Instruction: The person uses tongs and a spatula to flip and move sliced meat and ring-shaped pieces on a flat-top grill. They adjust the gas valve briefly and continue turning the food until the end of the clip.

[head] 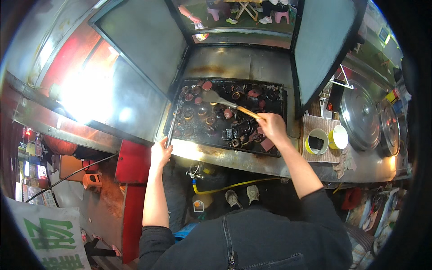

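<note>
My right hand (271,126) grips the wooden handle of a spatula (249,111). Its broad metal blade rests among food at the upper left of a black griddle (216,141). In my left hand (161,152), at the griddle's front left corner, is a long thin metal utensil (173,123), its exact kind unclear, lying along the left edge. Dark round food pieces (188,115) are spread over the left half. Black square pieces (227,134) and other dark food are heaped at the right, with pink slices (267,144) near the front right edge.
Upright panels (145,44) flank the griddle. On a striped cloth (319,121) at right are a yellow-and-white paper bowl (308,143) holding black pieces and another bowl (338,136). Beyond are lidded metal pots (359,114). A yellow hose (229,187) runs below; a person's hand (195,19) holds a bag opposite.
</note>
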Demonstrator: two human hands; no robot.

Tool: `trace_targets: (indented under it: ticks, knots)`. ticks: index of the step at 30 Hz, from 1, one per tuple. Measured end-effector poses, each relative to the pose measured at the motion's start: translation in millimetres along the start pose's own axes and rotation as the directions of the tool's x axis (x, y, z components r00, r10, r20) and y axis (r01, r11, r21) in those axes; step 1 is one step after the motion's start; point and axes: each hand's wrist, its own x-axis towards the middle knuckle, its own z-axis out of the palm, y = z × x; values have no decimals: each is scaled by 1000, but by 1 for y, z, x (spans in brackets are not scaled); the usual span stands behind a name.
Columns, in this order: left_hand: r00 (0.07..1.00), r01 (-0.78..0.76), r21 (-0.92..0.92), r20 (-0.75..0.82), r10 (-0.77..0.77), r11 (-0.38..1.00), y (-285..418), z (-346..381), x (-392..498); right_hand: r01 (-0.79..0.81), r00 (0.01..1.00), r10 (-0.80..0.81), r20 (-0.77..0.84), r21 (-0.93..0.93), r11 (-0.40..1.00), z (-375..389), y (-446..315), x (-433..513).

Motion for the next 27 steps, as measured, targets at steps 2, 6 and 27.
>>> trace_targets:
  ticks: [2, 6, 27]
  knots:
    - [1000, -8, 46, -13, 9, 999, 8, 2, 8, -26, 999, 26, 26, 9, 1000, 16, -14, 8]
    - [995, -83, 145, -50, 92, 986, -26, 14, 26, -31, 997, 34, 76, -51, 998, 33, -8, 4]
    - [998, 47, -453, 60, -22, 890, -4, 47, -24, 442, 860, -507, -57, -411, 797, 54, -24, 32]
